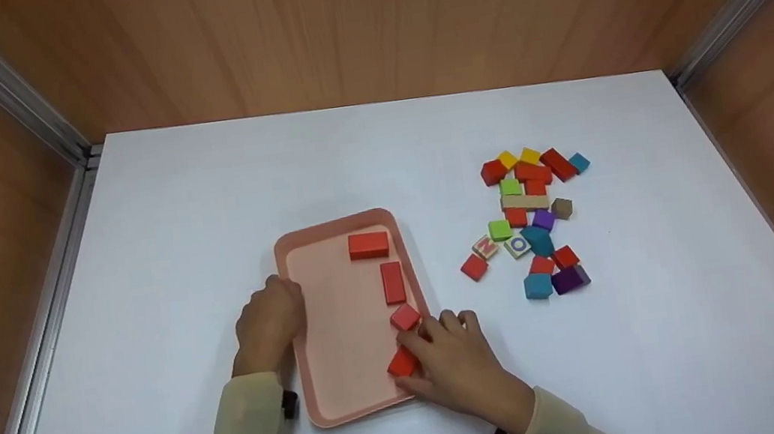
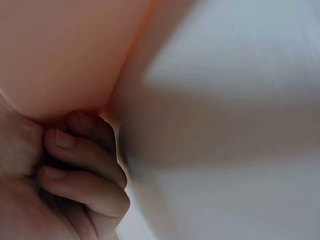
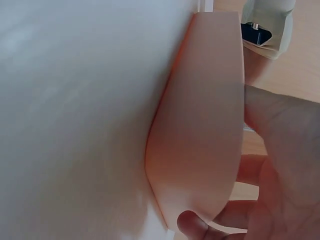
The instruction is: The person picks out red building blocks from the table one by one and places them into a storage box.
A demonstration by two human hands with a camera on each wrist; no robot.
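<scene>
**blockfan22:** So where did the pink tray (image 1: 340, 314) sit, and which way was it pointing?

**tabletop_tom:** It lay flat on the white surface (image 1: 202, 197), left of middle and close to the person. Its long axis ran away from the person, leaning a little to the left at the far end. Four red blocks sat in it along the right side: a long one (image 1: 368, 244) lying crosswise at the far end, another long one (image 1: 393, 282) lengthwise below that, then a small one (image 1: 405, 317), then the nearest one (image 1: 401, 362).

**blockfan22:** And the hands?

**tabletop_tom:** The left hand (image 1: 269, 324) had its fingers (image 2: 82, 155) curled against the tray's left rim, gripping it as far as the wrist view showed. The right hand (image 1: 457, 362) lay at the right rim, its fingertips on the nearest red block. Couldn't tell whether it pinched that block or just touched it.

**blockfan22:** Anything else around?

**tabletop_tom:** A loose heap of coloured blocks (image 1: 535, 222) further right, well apart from the tray.
</scene>
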